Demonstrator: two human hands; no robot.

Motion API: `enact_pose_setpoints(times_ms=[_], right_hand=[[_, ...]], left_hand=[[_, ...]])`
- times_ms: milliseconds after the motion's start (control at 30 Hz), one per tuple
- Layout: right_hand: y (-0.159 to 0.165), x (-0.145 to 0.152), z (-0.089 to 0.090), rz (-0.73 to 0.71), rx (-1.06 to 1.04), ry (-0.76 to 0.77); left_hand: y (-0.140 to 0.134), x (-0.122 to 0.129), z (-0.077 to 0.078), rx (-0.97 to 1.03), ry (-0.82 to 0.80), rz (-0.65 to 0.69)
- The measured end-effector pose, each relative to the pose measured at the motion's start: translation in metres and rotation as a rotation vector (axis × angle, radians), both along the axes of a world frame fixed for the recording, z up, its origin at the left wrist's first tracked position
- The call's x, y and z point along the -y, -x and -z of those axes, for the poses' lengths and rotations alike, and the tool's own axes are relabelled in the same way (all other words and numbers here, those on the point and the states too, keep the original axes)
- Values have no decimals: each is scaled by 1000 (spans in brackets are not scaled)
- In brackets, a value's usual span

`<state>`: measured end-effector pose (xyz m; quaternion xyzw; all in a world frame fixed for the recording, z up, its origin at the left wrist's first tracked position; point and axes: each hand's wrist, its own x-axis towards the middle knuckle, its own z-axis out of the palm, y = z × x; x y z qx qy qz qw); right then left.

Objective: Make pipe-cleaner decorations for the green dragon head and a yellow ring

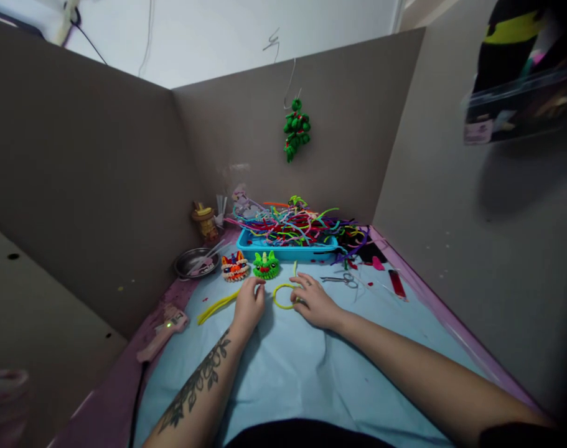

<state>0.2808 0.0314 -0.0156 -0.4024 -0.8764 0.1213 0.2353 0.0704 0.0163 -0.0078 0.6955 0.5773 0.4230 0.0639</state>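
My right hand [317, 303] lies over the right side of a yellow pipe-cleaner ring [274, 297], its fingers spread and touching the ring. A short yellow-green pipe cleaner [295, 267] sticks up just beyond those fingers. To the left, my left hand [249, 305] is loosely bent with fingers apart and nothing visible in it. Beside it lies a bundle of yellow pipe cleaners [216, 307], whose right end is hidden by that hand. Two fuzzy lion-head figures, one orange and cream [235, 267] and one green [266, 266], stand behind my hands.
A blue tray [287, 254] heaped with coloured pipe cleaners stands at the back. Scissors [340, 280] and a red strip [398, 285] lie right. A metal bowl [195, 264] and a pink glue gun [164, 333] with a cord are left. Grey panels [348, 149] enclose the table.
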Motion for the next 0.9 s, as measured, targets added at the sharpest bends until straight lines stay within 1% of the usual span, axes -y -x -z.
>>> enact_pose_setpoints(times_ms=[100,133,167,200,300,333,367,400,433,467,500,533,600,633,667,700,733,800,833,867,900], right_hand=[[5,2,-3,2,83,59],[6,2,-4,3,67,61],[7,2,-5,1,25,47],[8,2,-7,-6,-35,20],[10,4,-13,-77,-217,-61],[11,6,-14,-102,-256,-69],[12,8,-16,-114,-287,-68],[13,12,-17,-111,-309,-60],[14,17,-17,-103,-313,-47],[15,23,-18,-116,-288,-28],[16,30,-18,-174,-227,-7],[17,38,-18,-276,-135,16],[18,49,-18,-573,96,60],[18,51,-18,-675,188,81],[17,50,-17,-690,253,105],[16,46,-17,-625,300,130],[15,39,-17,-484,329,150],[14,24,-18,-110,344,150],[13,19,-18,37,330,122],[14,16,-19,125,310,90],[15,17,-20,142,290,63]], left_hand=[[7,0,-4,132,-55,-38],[8,1,-6,139,-63,-34],[9,4,-9,112,-64,2],[9,6,-12,55,-61,69],[4,14,-19,-170,-31,359],[3,15,-20,-205,-26,422],[1,15,-20,-200,-31,444],[1,15,-19,-157,-48,424],[3,13,-19,-87,-70,370],[5,11,-18,1,-90,295],[9,8,-17,99,-99,209],[13,5,-17,200,-97,126],[22,0,-17,412,-71,5],[26,-2,-18,528,-54,-31],[28,-3,-18,650,-40,-55],[30,-4,-19,772,-30,-68],[30,-5,-19,888,-21,-67],[28,-5,-21,1083,19,-30],[27,-5,-23,1158,47,-4],[25,-5,-24,1217,84,20],[24,-4,-26,1260,129,40]])
